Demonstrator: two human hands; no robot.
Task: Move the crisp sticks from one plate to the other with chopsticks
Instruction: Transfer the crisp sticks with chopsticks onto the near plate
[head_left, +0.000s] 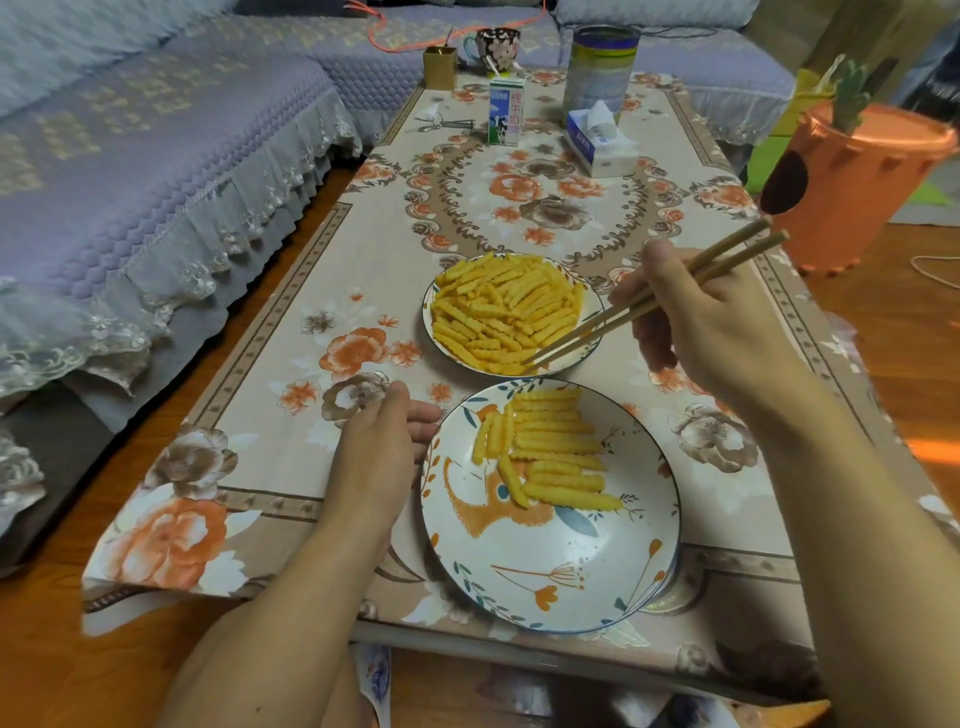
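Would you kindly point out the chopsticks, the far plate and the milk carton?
chopsticks (655, 300): head view, middle of the shafts.
far plate (592, 312): head view, bare right rim.
milk carton (505, 114): head view, front face.

Home lounge (sofa (130, 171), coffee table (322, 291))

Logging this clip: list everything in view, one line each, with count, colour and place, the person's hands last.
far plate: one, white, heaped with crisp sticks
near plate: one, white with orange pattern, partly filled
crisp sticks: many, yellow, on both plates
chopsticks: two, tan, tips over the far plate
milk carton: one, white-blue, table's far end
tissue box: one, white-blue, beside the tin
tin: one, silver
mug: one, dark, floral
bin: one, orange, right of the table
tablecloth: one, beige, floral
left hand: rests beside the near plate
right hand: grip on the chopsticks
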